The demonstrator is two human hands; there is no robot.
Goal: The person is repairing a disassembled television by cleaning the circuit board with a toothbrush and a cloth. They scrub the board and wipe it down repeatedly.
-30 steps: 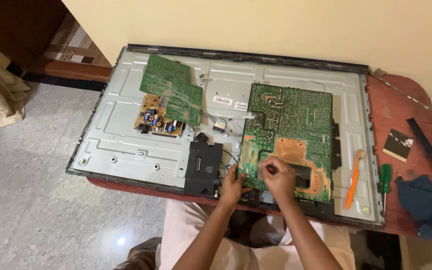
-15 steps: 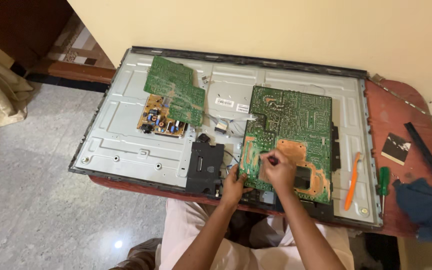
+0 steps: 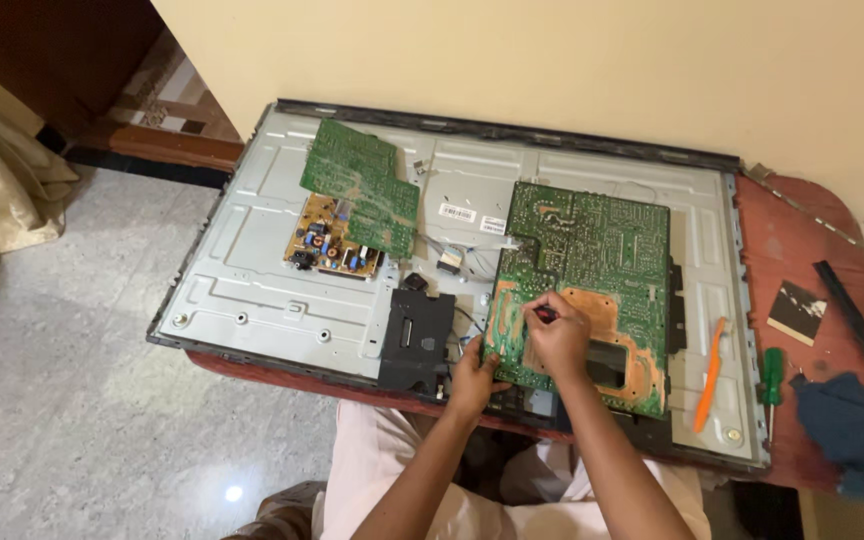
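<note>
Since a second ago our hands have barely shifted; only the view has swung a little. Our right hand (image 3: 558, 335) stays clenched on a small red-tipped tool (image 3: 544, 314), probably a screwdriver, pressed to the big green board (image 3: 592, 250) that lies on the metal panel (image 3: 252, 280). Our left hand (image 3: 474, 375) grips the board's near-left edge beside a black module (image 3: 417, 338). An orange pry tool (image 3: 709, 375) lies on the panel, and a green screwdriver (image 3: 771, 378) on the red tabletop (image 3: 782, 240).
</note>
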